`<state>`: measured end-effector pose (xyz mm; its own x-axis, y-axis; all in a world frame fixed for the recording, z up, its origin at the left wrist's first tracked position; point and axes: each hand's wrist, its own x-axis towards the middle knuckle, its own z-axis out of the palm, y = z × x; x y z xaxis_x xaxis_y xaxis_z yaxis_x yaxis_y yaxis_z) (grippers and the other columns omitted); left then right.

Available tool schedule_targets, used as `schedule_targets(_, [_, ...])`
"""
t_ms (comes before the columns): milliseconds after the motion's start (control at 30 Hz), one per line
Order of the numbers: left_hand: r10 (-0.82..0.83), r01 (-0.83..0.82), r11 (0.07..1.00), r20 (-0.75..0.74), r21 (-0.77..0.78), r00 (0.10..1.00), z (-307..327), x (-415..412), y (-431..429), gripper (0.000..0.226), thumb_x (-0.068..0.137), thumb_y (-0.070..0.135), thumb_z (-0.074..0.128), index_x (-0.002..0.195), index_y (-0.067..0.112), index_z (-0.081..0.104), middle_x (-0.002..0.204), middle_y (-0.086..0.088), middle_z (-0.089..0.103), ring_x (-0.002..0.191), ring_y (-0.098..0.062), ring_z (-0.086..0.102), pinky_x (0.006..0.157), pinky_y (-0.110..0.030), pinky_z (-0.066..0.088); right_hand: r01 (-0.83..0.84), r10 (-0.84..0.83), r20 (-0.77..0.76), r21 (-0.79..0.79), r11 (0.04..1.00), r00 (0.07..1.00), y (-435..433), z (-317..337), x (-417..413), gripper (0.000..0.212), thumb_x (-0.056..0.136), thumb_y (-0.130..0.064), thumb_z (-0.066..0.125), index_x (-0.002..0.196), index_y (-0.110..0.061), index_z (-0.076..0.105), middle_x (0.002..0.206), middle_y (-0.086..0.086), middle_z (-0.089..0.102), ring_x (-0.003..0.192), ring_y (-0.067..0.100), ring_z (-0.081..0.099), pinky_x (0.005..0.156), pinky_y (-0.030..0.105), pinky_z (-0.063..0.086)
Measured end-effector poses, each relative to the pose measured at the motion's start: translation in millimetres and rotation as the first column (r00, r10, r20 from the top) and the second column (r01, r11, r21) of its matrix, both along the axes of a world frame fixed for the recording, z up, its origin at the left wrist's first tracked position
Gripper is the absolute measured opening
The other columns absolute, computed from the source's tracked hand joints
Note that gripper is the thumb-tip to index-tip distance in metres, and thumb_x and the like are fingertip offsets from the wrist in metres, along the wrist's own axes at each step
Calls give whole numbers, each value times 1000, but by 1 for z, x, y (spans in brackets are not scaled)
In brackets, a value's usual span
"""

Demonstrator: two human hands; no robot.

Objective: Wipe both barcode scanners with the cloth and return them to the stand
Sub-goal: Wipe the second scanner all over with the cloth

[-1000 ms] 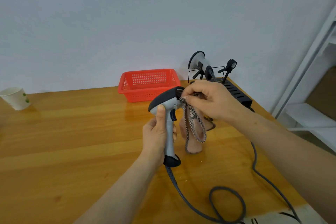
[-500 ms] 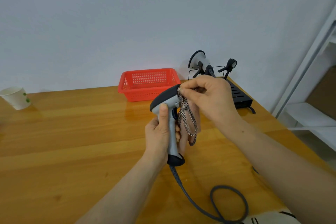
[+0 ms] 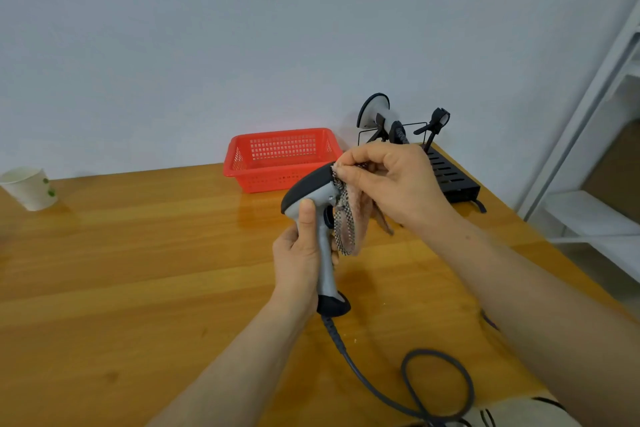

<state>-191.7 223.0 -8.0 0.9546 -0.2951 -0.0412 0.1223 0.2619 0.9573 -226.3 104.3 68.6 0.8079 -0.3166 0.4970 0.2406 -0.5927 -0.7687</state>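
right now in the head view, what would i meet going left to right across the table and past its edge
paper cup → red basket → stand → white shelf

Pale wall [image 3: 207,28], wooden table [image 3: 121,270], white shelving [image 3: 588,211]

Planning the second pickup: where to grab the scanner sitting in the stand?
Likely its grey handle, from the right front: the scanner lies tilted in the stand, wide head up-left toward the wall, handle sloping down toward the person.
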Motion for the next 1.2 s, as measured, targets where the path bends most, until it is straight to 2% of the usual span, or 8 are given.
schedule_targets(133, [-47, 44, 997, -52, -65, 998, 3, -2, 0, 52, 74, 59, 52, 72, 7, 49, 48, -6, 52, 35, -15, 48, 36, -22, 44, -72, 51, -84, -265, 962, 995, -13, -1, -3, 9, 82, -8, 67, 89, -11, 72, 80, -10, 61, 76, 4, 58, 74, 24, 49])
schedule_targets(300, [-68, 66, 997, -29, -42, 997, -3, -1, -2, 62, 65, 68, 51, 70, 7, 52, 54, -9, 55, 42, -18, 50, 41, -23, 44, 24, -125, -135, -579, 815, 983, -27, 2, -3, 11, 83, -18, 65, 91, -15, 72, 83, -6, 59, 79, 14, 56, 76, 37, 48])
schedule_targets(467, [-85, 85, 995, 1, -59, 996, 3, 0, -5, 64, 67, 67, 51, 81, 5, 54, 53, -7, 55, 41, -17, 49, 42, -24, 44, 233, -180, 147, -624, 746, 973, -22, -2, -4, 8, 81, -15, 63, 82, -9, 68, 78, 4, 63, 70, 21, 59, 63, 34, 51])
schedule_targets(567, [-71, 72, 997, 4, -34, 997, 1, 1, -2, 65, 65, 68, 52, 81, 5, 54, 54, -7, 55, 41, -17, 49, 41, -24, 43, 167, -141, 97, -725, 668, 985, -23, -9, -4, 10, 80, -13, 60, 78, -8, 68, 76, 5, 62, 70, 23, 59, 59, 36, 52])
schedule_targets(767, [-19, 19, 1000, 0, 24, 1000, -8, 5, 1, 67, 59, 74, 53, 77, 10, 51, 58, -13, 52, 44, -19, 48, 43, -25, 44, -21, -35, -127, -418, 908, 991, -24, 3, -7, 6, 82, -16, 66, 84, -15, 73, 75, -15, 58, 69, 3, 56, 67, 21, 44])
schedule_targets(933, [-42, 42, 999, -33, -14, 999, -3, 0, 0, 60, 66, 66, 51, 74, 7, 51, 51, -7, 53, 37, -15, 48, 37, -20, 41, 115, -170, -13, -681, 723, 985, -20, -10, -7, 10, 84, -13, 57, 85, -9, 67, 84, 5, 61, 76, 23, 58, 66, 35, 47])
schedule_targets(1067, [31, -30, 996, -1, 80, 1000, -10, 1, -1, 56, 66, 69, 51, 63, 14, 39, 56, -7, 43, 44, -11, 43, 43, -21, 38, 0, -72, -178, -377, 926, 981, -5, -3, -7, 10, 88, -17, 58, 90, -18, 67, 84, -11, 62, 80, 6, 58, 74, 23, 47])
schedule_targets(1200, [59, -60, 995, 18, 77, 998, -9, 2, 0, 65, 57, 73, 53, 77, 11, 50, 72, -10, 48, 65, -20, 46, 59, -31, 40, 68, -77, -91, -99, 993, 993, 6, -10, -3, 11, 84, -17, 65, 77, -26, 64, 73, -20, 61, 70, -3, 57, 72, 16, 46])
